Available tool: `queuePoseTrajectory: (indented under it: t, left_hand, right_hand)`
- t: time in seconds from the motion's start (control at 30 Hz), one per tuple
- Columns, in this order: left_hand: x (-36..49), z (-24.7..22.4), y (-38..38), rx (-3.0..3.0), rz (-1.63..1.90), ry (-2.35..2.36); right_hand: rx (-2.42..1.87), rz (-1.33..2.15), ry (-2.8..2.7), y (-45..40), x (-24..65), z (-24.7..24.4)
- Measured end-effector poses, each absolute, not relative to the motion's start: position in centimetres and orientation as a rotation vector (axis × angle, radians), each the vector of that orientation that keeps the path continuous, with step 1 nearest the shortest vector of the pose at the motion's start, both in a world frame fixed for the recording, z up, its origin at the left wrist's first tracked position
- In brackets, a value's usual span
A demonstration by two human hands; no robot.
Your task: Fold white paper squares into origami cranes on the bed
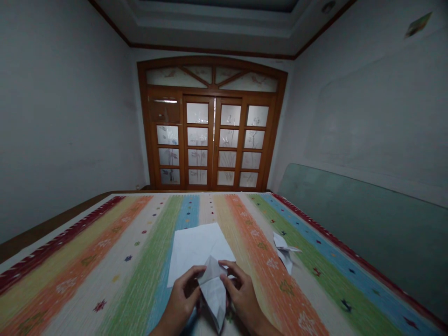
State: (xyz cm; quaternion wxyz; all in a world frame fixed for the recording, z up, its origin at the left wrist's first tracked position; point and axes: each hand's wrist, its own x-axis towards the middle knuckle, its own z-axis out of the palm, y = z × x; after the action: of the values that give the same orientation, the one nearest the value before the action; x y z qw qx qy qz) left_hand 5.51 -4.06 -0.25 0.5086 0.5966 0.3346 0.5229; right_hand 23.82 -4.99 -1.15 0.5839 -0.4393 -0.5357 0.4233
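The left hand (182, 298) and right hand (243, 298) clasp a folded white paper (213, 294) between them.

We are in a bedroom of a private home. A wide bed (308, 298) fills the lower part of our view, under a woven cover striped in red, orange, green, blue and cream. Ahead stand arched wooden double doors (212, 140) with frosted glass panes painted with plants. Plain plaster walls (66, 116) rise on either side to a stepped ceiling (213, 28) edged in dark wood, and a pale green panel (364, 224) runs along the bed's right side.
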Motion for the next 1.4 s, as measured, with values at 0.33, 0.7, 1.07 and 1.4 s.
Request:
queuePoseTrajectory:
  t: [0.33, 0.7, 1.07, 1.4]
  left_hand:
    - [5.6, 1.1, -3.6, 1.388, 1.344, 0.872]
    - [5.3, 1.1, -3.6, 1.339, 1.447, 0.94]
    - [5.0, -0.1, -4.4, 1.604, 1.416, 0.98]
    - [5.0, 0.6, -5.1, 1.86, 1.45, 1.007]
  right_hand:
    - [-0.92, 1.135, -1.174, -3.6, 22.5, -0.6]
    - [-0.926, 0.954, -1.265, -3.3, 21.8, -0.4]
    - [-0.857, 1.004, -1.346, -4.3, 22.0, -1.7]
    - [-0.659, 1.235, -1.39, -5.5, 21.3, -1.3]
